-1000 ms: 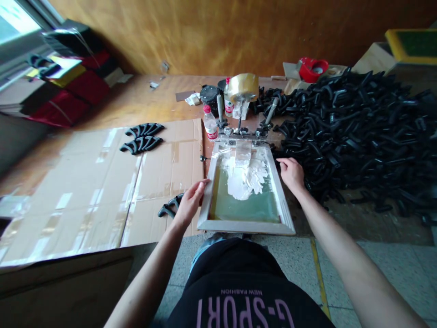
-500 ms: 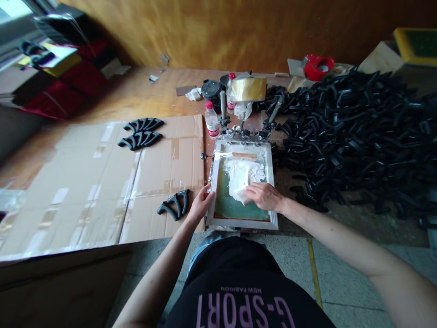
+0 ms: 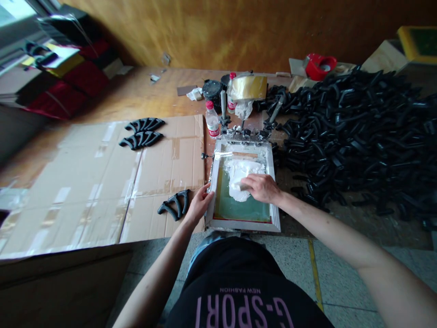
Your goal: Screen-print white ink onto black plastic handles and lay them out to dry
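Note:
A silver-framed printing screen (image 3: 276, 200) with green mesh lies flat in front of me, clamped at its far end by a metal hinge (image 3: 244, 133). White ink (image 3: 239, 171) is smeared over the mesh. My left hand (image 3: 200, 205) grips the frame's left edge. My right hand (image 3: 261, 188) is closed over a squeegee (image 3: 243, 186) pressed into the ink; most of the squeegee is hidden by my fingers. Black curved plastic parts (image 3: 175, 204) lie on the cardboard just left of my left hand.
A huge heap of black plastic parts (image 3: 355, 132) fills the right side. Flattened cardboard (image 3: 102, 182) covers the left, with two more stacks of parts (image 3: 141, 133). Bottles (image 3: 212, 121), a black can (image 3: 211, 91), a tape roll (image 3: 249, 87) and a red tape dispenser (image 3: 320, 67) stand behind the screen.
The screen was tilted up a second ago and now lies flat. My right hand left the frame's right edge and now works over the white ink, shifting slightly away from me.

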`<state>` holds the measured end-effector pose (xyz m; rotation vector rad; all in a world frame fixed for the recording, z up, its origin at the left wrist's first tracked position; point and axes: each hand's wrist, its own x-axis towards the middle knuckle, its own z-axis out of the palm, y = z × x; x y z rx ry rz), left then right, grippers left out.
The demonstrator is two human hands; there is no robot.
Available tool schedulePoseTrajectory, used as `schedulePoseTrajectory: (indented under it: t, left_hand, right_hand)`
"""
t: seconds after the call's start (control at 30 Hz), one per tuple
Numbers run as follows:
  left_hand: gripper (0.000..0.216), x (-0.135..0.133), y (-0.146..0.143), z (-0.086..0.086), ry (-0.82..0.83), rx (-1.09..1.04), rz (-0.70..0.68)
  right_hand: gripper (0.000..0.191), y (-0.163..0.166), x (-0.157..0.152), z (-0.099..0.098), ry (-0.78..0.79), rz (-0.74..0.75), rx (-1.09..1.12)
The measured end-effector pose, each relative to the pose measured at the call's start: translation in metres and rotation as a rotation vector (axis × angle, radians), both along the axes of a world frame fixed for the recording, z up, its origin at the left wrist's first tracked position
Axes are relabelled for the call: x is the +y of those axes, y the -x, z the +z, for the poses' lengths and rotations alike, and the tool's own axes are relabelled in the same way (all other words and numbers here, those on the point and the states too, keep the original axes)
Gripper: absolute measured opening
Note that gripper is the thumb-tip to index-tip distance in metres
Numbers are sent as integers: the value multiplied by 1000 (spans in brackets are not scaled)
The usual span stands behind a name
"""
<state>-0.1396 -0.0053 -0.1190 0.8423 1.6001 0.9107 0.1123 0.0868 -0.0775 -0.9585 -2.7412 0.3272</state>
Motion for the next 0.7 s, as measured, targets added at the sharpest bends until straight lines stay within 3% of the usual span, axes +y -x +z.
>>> schedulePoseTrajectory:
  t: [0.1,0.17,0.27,0.37,0.47,0.57,0.63,0.7]
  left_hand:
    - [70,0,3,22,-25,-31,-23]
    - [63,3,3,44,-63,-67,-3]
    - [50,17,1,80,-148,-137,57]
    - [46,45,-6,113,-382,-211,142]
    - [51,76,-14,138,-563,-273,165]
    - [55,85,-26,142,-580,-279,205]
    - [53,70,-39,126,-532,-291,271]
    - [55,43,-56,98,-306,-357,208]
  right_hand:
    - [47,14,43,28,-12,-238,51]
    - [58,6,72,45,-43,-372,100]
    - [46,-35,101,55,-104,-581,239]
    - [31,-77,98,36,-80,-720,254]
    - [32,-82,66,-3,21,-636,139]
    - [27,-51,27,-36,67,-464,-20]
    - [22,-26,6,-45,88,-435,-141]
    - [17,-3,-11,-43,122,-502,-188]
